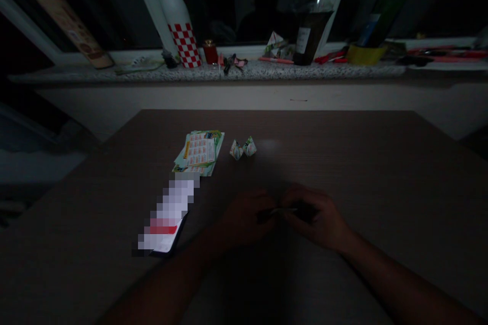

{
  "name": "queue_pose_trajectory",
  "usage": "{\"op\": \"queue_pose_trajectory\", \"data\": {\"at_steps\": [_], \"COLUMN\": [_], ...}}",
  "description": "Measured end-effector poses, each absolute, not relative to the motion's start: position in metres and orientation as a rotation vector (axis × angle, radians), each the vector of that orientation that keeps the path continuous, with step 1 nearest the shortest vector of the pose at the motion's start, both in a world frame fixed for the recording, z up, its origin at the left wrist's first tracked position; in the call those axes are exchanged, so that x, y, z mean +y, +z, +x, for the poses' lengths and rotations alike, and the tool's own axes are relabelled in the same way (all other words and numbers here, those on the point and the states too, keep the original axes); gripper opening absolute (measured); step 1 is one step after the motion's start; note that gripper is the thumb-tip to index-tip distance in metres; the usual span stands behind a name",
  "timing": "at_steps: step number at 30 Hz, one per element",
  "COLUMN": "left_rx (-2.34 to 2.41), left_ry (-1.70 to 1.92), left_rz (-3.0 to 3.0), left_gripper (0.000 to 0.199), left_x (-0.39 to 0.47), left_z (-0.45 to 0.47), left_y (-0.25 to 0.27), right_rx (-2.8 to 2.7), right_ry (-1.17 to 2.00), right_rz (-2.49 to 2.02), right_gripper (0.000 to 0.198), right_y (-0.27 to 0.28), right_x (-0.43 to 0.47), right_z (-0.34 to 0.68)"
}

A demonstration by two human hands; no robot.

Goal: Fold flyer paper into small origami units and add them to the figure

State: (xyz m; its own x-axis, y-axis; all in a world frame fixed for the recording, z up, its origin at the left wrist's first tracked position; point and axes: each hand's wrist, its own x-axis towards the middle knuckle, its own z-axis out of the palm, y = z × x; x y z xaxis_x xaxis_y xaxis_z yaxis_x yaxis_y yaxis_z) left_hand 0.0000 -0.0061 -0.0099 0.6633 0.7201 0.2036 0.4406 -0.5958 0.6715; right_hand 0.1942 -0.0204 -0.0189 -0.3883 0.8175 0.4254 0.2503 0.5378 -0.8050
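Observation:
Both my hands meet low over the table, in deep shadow. Between them is a thin, pale piece of paper (282, 209), seen almost edge-on. My left hand (247, 216) is closed on one side of it, and my right hand (314, 216) pinches the other side between thumb and fingers. How the paper is folded is too dark to make out. Just beyond my hands stand two small folded paper shapes (243, 148), touching or nearly so. Left of these lies a stack of printed leaflets (199, 152).
A lit phone (168, 218), its screen blurred, lies left of my left forearm. Behind the table, the stone windowsill (152, 75) carries a checkered bottle (183, 35), a small red jar (210, 53), a dark cup (309, 35), a green bottle (389, 7) and other small items.

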Motion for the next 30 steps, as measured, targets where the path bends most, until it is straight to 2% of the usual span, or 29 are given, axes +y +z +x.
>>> {"op": "queue_pose_trajectory", "data": {"at_steps": [7, 15, 30], "left_rx": [0.837, 0.745, 0.734], "left_ry": [0.627, 0.972, 0.971], "left_rz": [2.370, 2.318, 2.360], "left_gripper": [0.010, 0.005, 0.004], "left_x": [-0.0096, -0.0116, -0.0110], "left_z": [0.0007, 0.0033, 0.0010], "left_y": [-0.0100, -0.0070, -0.0046], "right_rx": [-1.952, -1.974, -2.014], "right_ry": [0.775, 0.691, 0.550], "right_rz": [-0.860, -0.839, -0.781], "right_gripper": [0.011, 0.014, 0.014], "right_y": [-0.0167, -0.0139, -0.0135], "right_x": [-0.0222, -0.0225, -0.0221], "right_z": [0.1935, 0.1933, 0.1919]}}
